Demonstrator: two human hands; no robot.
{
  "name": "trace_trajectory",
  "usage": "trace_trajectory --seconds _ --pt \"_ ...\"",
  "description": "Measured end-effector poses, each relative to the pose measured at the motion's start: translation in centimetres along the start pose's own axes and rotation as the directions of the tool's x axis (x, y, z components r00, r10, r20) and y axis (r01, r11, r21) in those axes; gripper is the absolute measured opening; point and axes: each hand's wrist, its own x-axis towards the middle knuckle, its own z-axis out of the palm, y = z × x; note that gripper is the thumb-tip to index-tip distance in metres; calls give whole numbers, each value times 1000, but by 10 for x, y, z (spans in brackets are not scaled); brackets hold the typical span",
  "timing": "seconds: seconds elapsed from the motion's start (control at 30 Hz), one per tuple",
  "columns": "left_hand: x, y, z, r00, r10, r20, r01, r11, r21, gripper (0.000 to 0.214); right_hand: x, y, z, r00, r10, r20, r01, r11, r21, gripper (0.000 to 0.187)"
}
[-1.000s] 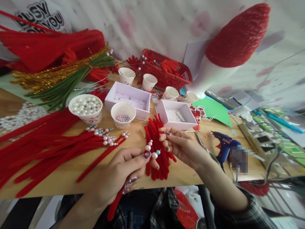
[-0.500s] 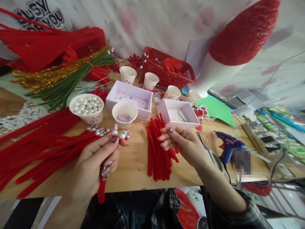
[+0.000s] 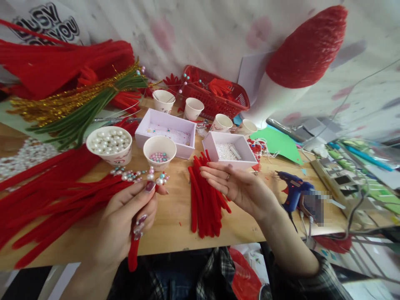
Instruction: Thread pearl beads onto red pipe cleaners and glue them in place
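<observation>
My left hand (image 3: 129, 221) is closed round a red chenille stem (image 3: 133, 252), whose lower end hangs below the fingers. Beside the thumb tip are small clusters of pearly, pink and blue beads (image 3: 160, 180); I cannot tell whether they are attached to the stem or lie behind it. My right hand (image 3: 240, 189) is open, its fingers stretched out and nothing in them. It hovers over the right side of a pile of short red chenille stems (image 3: 203, 208). A paper cup of pink and blue beads (image 3: 159, 152) stands just behind my left fingertips.
A cup of white pearls (image 3: 108, 146) and long red stems (image 3: 62, 204) are at left. Lilac boxes (image 3: 165, 132) with small beads, more cups and a red basket (image 3: 215, 91) stand behind. A blue glue gun (image 3: 293, 189) and cables are at right.
My right hand has straightened its bent fingers and opened its palm over the pile. My left hand keeps its grip, and the whole view has shifted slightly.
</observation>
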Motion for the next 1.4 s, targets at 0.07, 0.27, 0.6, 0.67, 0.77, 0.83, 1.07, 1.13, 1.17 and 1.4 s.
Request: trace_trajectory --seconds 0.07,0.27,0.6,0.67,0.77,0.83,1.07,1.13,1.17,1.4 --pt "-2 0 1 999 -18 -27 19 1000 11 20 -1 0 -5 993 -100 -57 93 988 -122 23" --pt "-3 -2 10 997 -79 10 78 995 62 26 4 8 -2 899 -437 25 276 522 -807 18" --pt "5 -9 13 980 -199 30 194 975 104 29 29 19 21 943 -262 204 151 -210 -966 21" --pt "6 -10 12 979 -205 21 201 972 121 30 31 19 22 951 -244 188 136 -216 -967 20" --pt "9 -11 12 977 -214 20 210 969 134 31 34 22 20 956 -235 177 116 -251 -961 18" --pt "10 -12 12 975 -223 27 217 967 135 31 35 26 16 948 -251 198 124 -283 -951 19" --pt "8 -7 20 969 -245 34 238 960 149 29 32 30 6 927 -284 244 167 -269 -949 16" --pt "7 -7 21 970 -240 47 231 962 147 29 31 28 7 936 -279 213 142 -254 -957 18" --pt "7 -7 21 970 -234 60 224 964 142 29 30 28 8 941 -274 201 132 -251 -959 19" --pt "4 -5 23 973 -219 76 206 967 151 28 34 31 11 937 -274 216 135 -287 -949 22"
